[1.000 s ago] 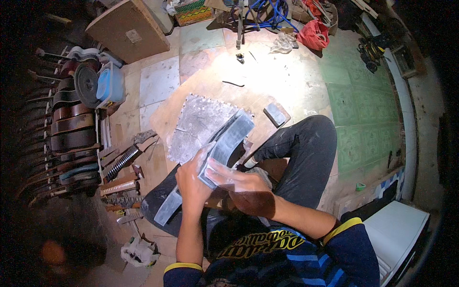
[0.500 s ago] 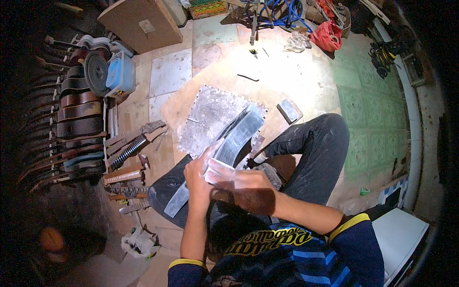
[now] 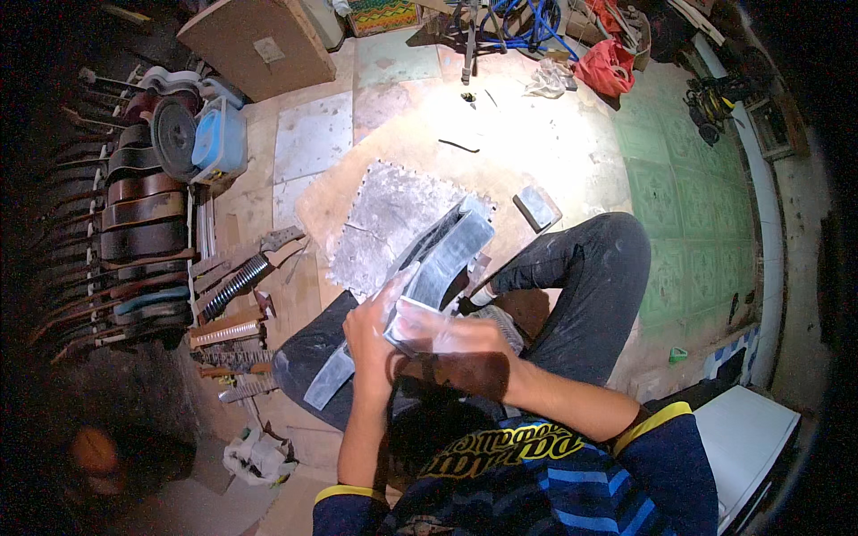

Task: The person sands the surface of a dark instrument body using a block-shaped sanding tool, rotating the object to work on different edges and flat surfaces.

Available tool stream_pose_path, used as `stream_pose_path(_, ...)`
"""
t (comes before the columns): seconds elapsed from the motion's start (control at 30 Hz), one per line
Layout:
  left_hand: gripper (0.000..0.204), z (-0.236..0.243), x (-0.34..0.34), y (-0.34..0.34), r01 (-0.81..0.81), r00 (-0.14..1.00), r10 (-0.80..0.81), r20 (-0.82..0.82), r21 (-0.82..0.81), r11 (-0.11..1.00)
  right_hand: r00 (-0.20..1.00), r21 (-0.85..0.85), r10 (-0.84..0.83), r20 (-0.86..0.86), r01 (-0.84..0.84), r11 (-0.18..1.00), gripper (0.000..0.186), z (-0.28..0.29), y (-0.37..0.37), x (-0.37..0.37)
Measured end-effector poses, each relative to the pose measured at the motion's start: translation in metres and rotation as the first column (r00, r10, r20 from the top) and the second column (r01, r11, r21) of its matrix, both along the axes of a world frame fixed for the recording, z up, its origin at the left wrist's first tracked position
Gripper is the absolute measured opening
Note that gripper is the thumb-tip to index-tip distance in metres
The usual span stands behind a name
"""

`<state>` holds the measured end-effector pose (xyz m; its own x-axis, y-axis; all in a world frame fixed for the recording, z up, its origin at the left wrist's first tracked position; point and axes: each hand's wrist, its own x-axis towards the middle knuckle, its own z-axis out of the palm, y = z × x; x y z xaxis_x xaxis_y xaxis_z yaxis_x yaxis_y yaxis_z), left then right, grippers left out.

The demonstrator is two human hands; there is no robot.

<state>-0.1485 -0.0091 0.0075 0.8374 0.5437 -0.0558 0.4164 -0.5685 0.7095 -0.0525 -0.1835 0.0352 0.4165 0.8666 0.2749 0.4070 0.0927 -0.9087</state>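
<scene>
Hands meet at frame centre over a curved grey piece that rises from the lap toward the mat. The left hand grasps its near end, fingers wrapped round the edge. The right hand presses on it, blurred; its finger state cannot be told. Guitars line the left edge.

The person wears a navy shirt with blue stripes and yellow lettering; its short sleeves have yellow cuffs; the trousers are dark grey.
</scene>
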Motion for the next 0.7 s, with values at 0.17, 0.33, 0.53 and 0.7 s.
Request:
stream_pose_path(0.17,0.047,0.005,0.001,-0.002,0.023,1.0,-0.023,0.007,-0.004,1.0,0.996,-0.016,-0.088,-0.004,0.088,0.996,0.043,-0.006,0.002,0.004)
stream_pose_path(0.33,0.047,0.011,0.002,-0.008,-0.004,0.998,0.0,-0.07,-0.059,0.998,0.965,-0.051,-0.224,0.136,0.233,0.971,0.045,-0.026,0.011,0.022)
stream_pose_path(0.53,0.043,0.013,0.005,-0.008,0.006,1.0,-0.006,0.006,-0.036,0.999,0.969,-0.13,-0.243,0.049,0.247,0.96,0.057,-0.009,0.01,0.016)
stream_pose_path(0.7,0.044,0.013,0.005,-0.006,0.026,0.998,-0.025,-0.062,0.012,1.0,0.907,-0.046,-0.14,-0.397,0.133,0.99,0.043,0.016,-0.002,-0.008)
